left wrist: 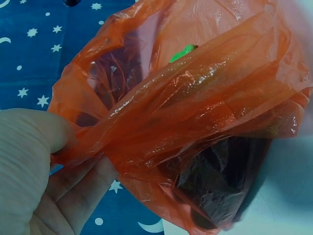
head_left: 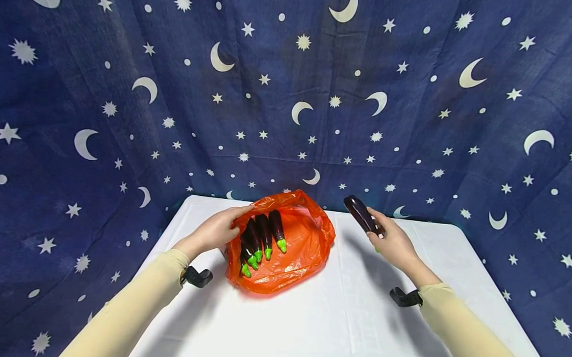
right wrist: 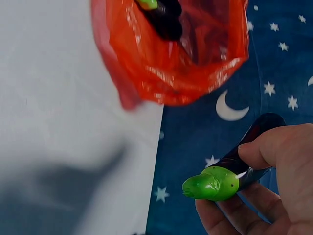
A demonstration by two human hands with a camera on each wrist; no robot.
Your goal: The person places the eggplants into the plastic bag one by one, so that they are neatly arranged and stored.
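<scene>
A red plastic bag (head_left: 302,252) lies open toward me on the white table, with several dark eggplants (head_left: 264,233) side by side in its left part, their green stem ends toward the front. My left hand (head_left: 216,228) pinches the bag's rim at its upper left; in the left wrist view the thin film (left wrist: 171,112) bunches between thumb and fingers. Off to the right of the bag, my right hand (head_left: 393,242) holds another eggplant (head_left: 358,210) raised over the table. Its green cap (right wrist: 211,184) points out past the thumb in the right wrist view.
The white-covered table (head_left: 299,331) ends just behind the bag, where a dark blue cloth (head_left: 269,120) with moons and stars hangs. Black straps with camera mounts (head_left: 197,277) sit on both wrists. Shadows of the arms fall on the tabletop.
</scene>
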